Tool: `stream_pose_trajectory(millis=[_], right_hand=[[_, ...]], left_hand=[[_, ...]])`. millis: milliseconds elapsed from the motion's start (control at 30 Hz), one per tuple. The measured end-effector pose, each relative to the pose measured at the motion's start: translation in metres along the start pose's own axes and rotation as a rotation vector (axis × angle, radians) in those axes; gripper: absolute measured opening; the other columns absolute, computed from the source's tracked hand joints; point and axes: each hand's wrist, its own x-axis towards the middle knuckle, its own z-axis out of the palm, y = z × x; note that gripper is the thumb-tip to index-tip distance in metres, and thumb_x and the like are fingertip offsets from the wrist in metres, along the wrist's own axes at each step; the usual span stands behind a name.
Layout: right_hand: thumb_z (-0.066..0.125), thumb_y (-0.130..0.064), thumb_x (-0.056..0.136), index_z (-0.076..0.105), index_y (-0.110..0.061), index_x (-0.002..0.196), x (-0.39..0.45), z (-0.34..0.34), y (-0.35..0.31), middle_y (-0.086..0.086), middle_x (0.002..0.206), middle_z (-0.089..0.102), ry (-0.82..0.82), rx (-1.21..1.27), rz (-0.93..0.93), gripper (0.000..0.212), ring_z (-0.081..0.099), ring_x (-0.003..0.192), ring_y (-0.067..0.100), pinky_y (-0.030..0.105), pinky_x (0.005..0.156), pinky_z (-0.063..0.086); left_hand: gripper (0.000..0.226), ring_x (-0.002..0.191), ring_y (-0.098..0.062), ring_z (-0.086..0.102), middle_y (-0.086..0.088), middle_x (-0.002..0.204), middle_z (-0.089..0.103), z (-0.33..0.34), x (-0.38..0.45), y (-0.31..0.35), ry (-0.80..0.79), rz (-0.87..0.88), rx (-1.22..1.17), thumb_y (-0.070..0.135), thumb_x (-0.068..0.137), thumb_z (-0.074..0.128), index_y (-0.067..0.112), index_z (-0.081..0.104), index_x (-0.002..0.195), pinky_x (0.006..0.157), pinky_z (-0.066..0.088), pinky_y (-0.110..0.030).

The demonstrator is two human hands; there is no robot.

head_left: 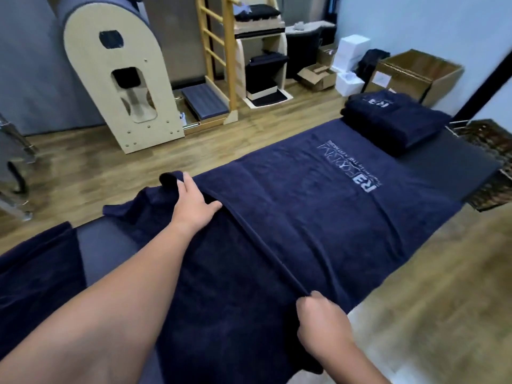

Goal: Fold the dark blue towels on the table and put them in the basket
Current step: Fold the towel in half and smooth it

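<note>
A large dark blue towel [318,195] with pale lettering lies spread along the dark table [448,159]. Its near part is folded over, and the fold edge runs between my two hands. My left hand [194,200] grips the far-left end of that edge, where the cloth bunches up. My right hand [318,314] pinches the near-right end of the same edge at the table's right side. A stack of folded dark blue towels [393,120] sits at the table's far end. A woven basket [487,139] stands beyond the far right corner, partly hidden by the table.
Another dark blue towel [36,273] lies at the table's near left. Wooden exercise equipment [122,79], a ladder frame [216,51], open cardboard boxes [415,76] and white boxes [349,56] crowd the floor behind. Wood floor [415,286] runs along the right.
</note>
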Motion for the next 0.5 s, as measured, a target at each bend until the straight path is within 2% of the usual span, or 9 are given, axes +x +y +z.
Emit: stream_pose_trajectory(millis=[67, 133, 233, 300, 367, 433, 500], right_hand=[[0.038, 0.003, 0.077, 0.026, -0.022, 0.068, 0.009, -0.011, 0.038, -0.005, 0.083, 0.031, 0.010, 0.060, 0.044, 0.029, 0.047, 0.075, 0.030, 0.035, 0.067, 0.039], [0.023, 0.002, 0.064, 0.026, -0.022, 0.068, 0.017, -0.022, 0.067, -0.005, 0.086, 0.033, 0.043, 0.093, 0.075, 0.024, 0.042, 0.068, 0.027, 0.035, 0.063, 0.038], [0.014, -0.005, 0.056, 0.034, -0.020, 0.073, 0.025, -0.037, 0.105, -0.004, 0.090, 0.036, 0.105, 0.112, 0.095, 0.031, 0.040, 0.063, 0.022, 0.032, 0.047, 0.027], [0.017, -0.003, 0.058, 0.044, -0.022, 0.083, 0.031, -0.044, 0.122, -0.005, 0.094, 0.037, 0.128, 0.105, 0.082, 0.041, 0.041, 0.070, 0.022, 0.028, 0.046, 0.023], [0.030, 0.003, 0.068, 0.050, -0.025, 0.096, 0.040, -0.053, 0.138, -0.006, 0.098, 0.039, 0.123, 0.084, 0.069, 0.044, 0.042, 0.075, 0.022, 0.029, 0.050, 0.028], [0.040, 0.002, 0.078, 0.052, -0.027, 0.108, 0.051, -0.062, 0.153, -0.007, 0.101, 0.041, 0.119, 0.049, 0.055, 0.043, 0.044, 0.077, 0.023, 0.030, 0.055, 0.032], [0.042, 0.001, 0.081, 0.050, -0.028, 0.115, 0.063, -0.071, 0.169, -0.005, 0.103, 0.043, 0.138, 0.032, 0.042, 0.046, 0.048, 0.076, 0.026, 0.032, 0.058, 0.036]], left_hand=[[0.112, 0.150, -0.034, 0.028, -0.008, 0.169, -0.014, 0.022, 0.000, 0.035, 0.011, 0.018, -0.009, 0.033, 0.091, 0.074, 0.018, -0.014, 0.160, 0.113, 0.033, -0.040], [0.113, 0.149, -0.033, 0.028, -0.009, 0.169, -0.014, 0.037, 0.002, 0.062, 0.024, 0.023, -0.016, 0.032, 0.091, 0.074, 0.016, -0.014, 0.160, 0.112, 0.033, -0.039], [0.118, 0.152, -0.032, 0.023, -0.011, 0.169, -0.011, 0.059, 0.008, 0.099, 0.045, 0.043, -0.028, 0.034, 0.089, 0.077, 0.014, -0.015, 0.159, 0.115, 0.030, -0.041], [0.120, 0.152, -0.033, 0.021, -0.011, 0.169, -0.011, 0.071, 0.016, 0.117, 0.060, 0.052, -0.023, 0.036, 0.086, 0.079, 0.014, -0.015, 0.159, 0.116, 0.029, -0.043], [0.123, 0.153, -0.033, 0.018, -0.009, 0.169, -0.012, 0.085, 0.026, 0.135, 0.066, 0.067, -0.028, 0.036, 0.084, 0.081, 0.016, -0.015, 0.159, 0.118, 0.027, -0.045], [0.127, 0.155, -0.032, 0.012, -0.010, 0.168, -0.013, 0.101, 0.040, 0.151, 0.067, 0.095, -0.023, 0.037, 0.082, 0.083, 0.017, -0.015, 0.159, 0.121, 0.025, -0.045], [0.130, 0.156, -0.031, 0.006, -0.010, 0.168, -0.013, 0.116, 0.052, 0.166, 0.070, 0.116, -0.016, 0.038, 0.079, 0.085, 0.018, -0.015, 0.159, 0.122, 0.022, -0.046]])
